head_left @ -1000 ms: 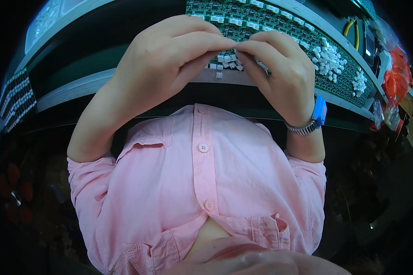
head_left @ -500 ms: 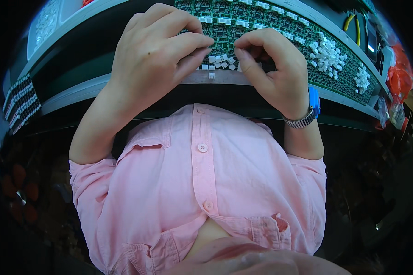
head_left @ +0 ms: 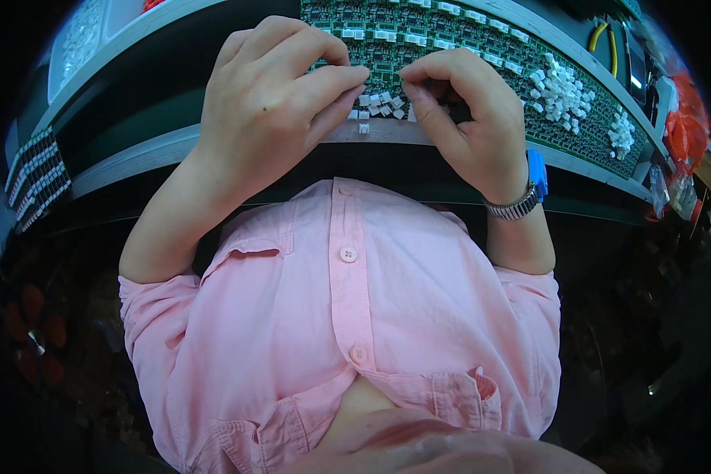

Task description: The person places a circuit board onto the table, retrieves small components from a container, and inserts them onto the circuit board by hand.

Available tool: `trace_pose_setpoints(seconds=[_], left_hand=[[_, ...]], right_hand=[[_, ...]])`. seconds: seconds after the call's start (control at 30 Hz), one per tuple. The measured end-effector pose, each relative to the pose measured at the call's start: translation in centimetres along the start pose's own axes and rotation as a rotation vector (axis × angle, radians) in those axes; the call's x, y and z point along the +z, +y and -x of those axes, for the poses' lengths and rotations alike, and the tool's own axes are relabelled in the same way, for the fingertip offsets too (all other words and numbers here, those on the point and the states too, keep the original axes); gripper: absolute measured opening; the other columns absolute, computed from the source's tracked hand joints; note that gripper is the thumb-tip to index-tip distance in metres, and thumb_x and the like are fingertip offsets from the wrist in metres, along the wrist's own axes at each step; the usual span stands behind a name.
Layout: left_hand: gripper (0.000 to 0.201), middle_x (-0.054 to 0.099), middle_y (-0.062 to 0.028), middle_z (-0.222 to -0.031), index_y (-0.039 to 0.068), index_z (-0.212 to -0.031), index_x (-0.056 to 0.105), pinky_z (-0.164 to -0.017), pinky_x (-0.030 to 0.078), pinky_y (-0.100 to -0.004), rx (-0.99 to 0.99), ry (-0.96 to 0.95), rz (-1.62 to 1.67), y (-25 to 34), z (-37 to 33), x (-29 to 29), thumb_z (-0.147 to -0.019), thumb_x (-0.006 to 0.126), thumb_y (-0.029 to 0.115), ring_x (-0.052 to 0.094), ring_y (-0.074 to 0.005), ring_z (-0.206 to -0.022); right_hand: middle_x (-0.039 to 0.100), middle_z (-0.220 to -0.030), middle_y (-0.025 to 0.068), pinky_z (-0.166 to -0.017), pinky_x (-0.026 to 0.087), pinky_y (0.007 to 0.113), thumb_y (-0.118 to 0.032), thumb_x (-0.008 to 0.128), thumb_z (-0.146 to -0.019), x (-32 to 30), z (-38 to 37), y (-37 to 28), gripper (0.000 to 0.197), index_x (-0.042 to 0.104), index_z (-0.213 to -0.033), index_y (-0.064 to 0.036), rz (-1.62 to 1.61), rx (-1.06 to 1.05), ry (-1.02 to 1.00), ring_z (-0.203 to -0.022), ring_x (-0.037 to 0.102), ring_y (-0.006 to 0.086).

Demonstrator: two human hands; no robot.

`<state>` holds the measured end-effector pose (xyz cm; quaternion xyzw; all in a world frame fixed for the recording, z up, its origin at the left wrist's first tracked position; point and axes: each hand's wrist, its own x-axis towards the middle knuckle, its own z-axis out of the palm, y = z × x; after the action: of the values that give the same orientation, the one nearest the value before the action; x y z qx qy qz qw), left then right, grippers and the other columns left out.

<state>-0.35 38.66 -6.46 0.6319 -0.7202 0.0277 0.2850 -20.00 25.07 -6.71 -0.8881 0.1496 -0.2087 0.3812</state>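
Note:
A green panel of circuit boards (head_left: 375, 57) spans the bench's back, with rows of small white connectors on it. Over its left part, my left hand (head_left: 268, 99) has thumb and forefinger pinched together; whatever lies between them is too small to make out. Facing it across a narrow gap is my right hand (head_left: 482, 118), forefinger and thumb curled to a near pinch, their contents hidden. Below and between the fingertips sits a small heap of loose white connectors (head_left: 383, 104) on the panel. One single connector (head_left: 363, 128) rests on the pale frame edge (head_left: 403, 133).
Right of my right hand lie a large pile of white connectors (head_left: 562, 96) and a smaller pile (head_left: 621, 136). Farther right are yellow-handled pliers (head_left: 596, 38) and a red plastic bag (head_left: 686, 130). A pale bin (head_left: 77, 49) and a stack of boards (head_left: 38, 178) are at left.
My left hand has dropped slightly toward me, its fingertips staying almost in place. My right hand has shifted a little left, so the gap between the fingertips is slightly narrower.

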Motion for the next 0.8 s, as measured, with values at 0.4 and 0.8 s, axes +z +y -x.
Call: trace_pose_setpoints(seconds=[0.4, 0.8], left_hand=[[0.014, 0.064, -0.001, -0.088, 0.01, -0.084, 0.069, -0.08, 0.044, -0.0351, -0.019, -0.16, -0.167, 1.6, -2.4, -1.5, -0.074, 0.078, 0.014, 0.061, -0.0212, -0.089], [0.02, 0.068, 0.0021, -0.094, 0.012, -0.095, 0.076, -0.084, 0.043, -0.0345, 0.034, -0.103, -0.084, 0.7, -1.1, -1.0, -0.076, 0.08, 0.011, 0.062, -0.02, -0.094]], right_hand=[[0.066, -0.084, 0.0023, -0.06, 0.052, 0.03, -0.009, 0.074, -0.085, 0.4, -0.3, 0.2, 0.011, 0.07, -0.095, -0.0111, 0.012, -0.033, 0.085, -0.07, 0.064, 0.0194], [0.068, -0.087, 0.0029, -0.065, 0.053, 0.033, -0.01, 0.074, -0.085, 0.6, 0.0, 0.2, 0.012, 0.071, -0.096, -0.012, 0.015, -0.007, 0.084, -0.077, 0.066, 0.0225]])
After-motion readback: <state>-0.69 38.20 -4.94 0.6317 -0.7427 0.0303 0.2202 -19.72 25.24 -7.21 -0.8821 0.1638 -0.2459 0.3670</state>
